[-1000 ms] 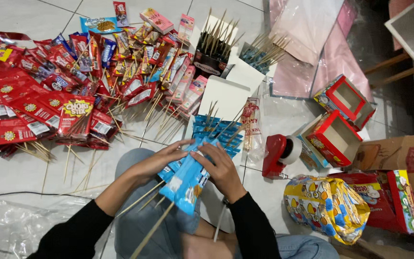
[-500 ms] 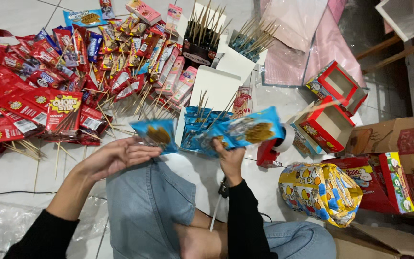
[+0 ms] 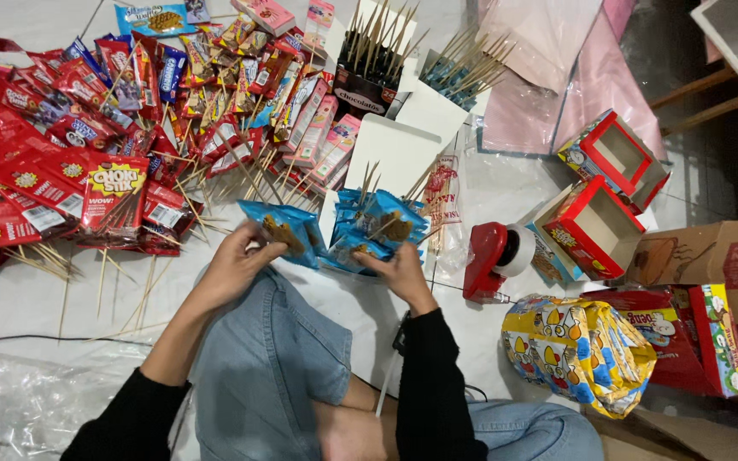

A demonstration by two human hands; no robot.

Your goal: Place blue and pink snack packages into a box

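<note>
I sit on the floor with my knee up in blue jeans. My left hand [image 3: 234, 260] grips a blue snack packet [image 3: 284, 229] on a wooden skewer. My right hand [image 3: 396, 271] holds a bunch of blue snack packets [image 3: 377, 224] on skewers, whose sticks point up and away from me. The two hands are a short way apart, just in front of a white box [image 3: 399, 154].
A large heap of red and mixed snack packets on skewers [image 3: 87, 145] covers the floor at left. A black box of skewers [image 3: 371, 72] stands behind. A red tape dispenser [image 3: 493, 260], open red boxes [image 3: 595, 226], a yellow packet bag [image 3: 578, 350] and cardboard cartons [image 3: 728, 282] lie at right.
A second ago both hands held one blue packet bundle close over my lap. They have parted: the left now holds a single packet, the right keeps the bunch, further forward.
</note>
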